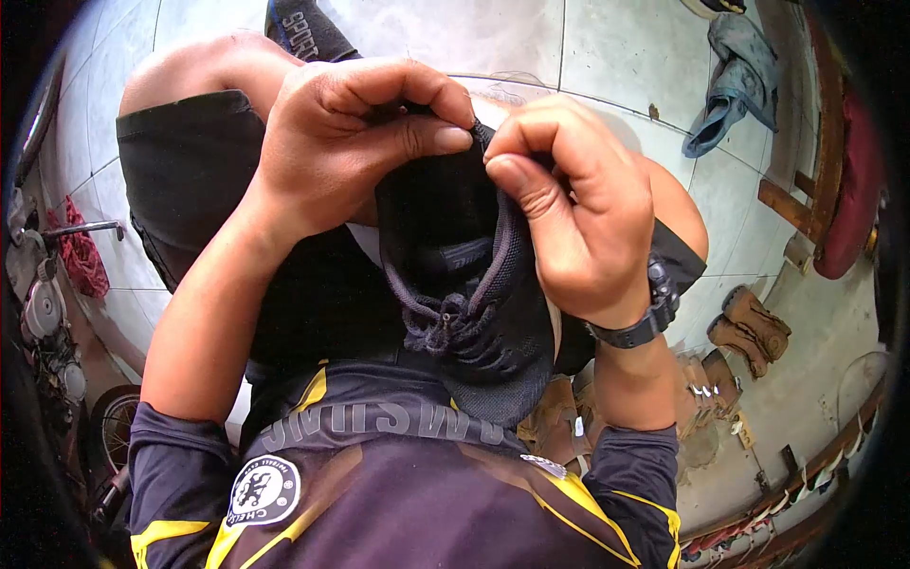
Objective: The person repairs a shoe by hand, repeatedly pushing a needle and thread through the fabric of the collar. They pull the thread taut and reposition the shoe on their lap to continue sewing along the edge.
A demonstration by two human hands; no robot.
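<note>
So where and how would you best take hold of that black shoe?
Probably at the heel rim, coming from above, thumb on one side and fingers on the other. The black shoe sits opening up, with its toe toward the person's body, so that thin edge can be pinched. Both the left hand and right hand are pinching there.

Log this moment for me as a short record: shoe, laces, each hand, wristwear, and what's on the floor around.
shoe: black shoe, toe toward the body
laces: dark laces, tied
left hand: left hand, thumb and finger pinched at the heel edge
right hand: right hand, pinched just beside the left; any thread between them too small to confirm
wristwear: black watch, right wrist
floor: tiles, crumpled blue cloth, brown boots
</note>
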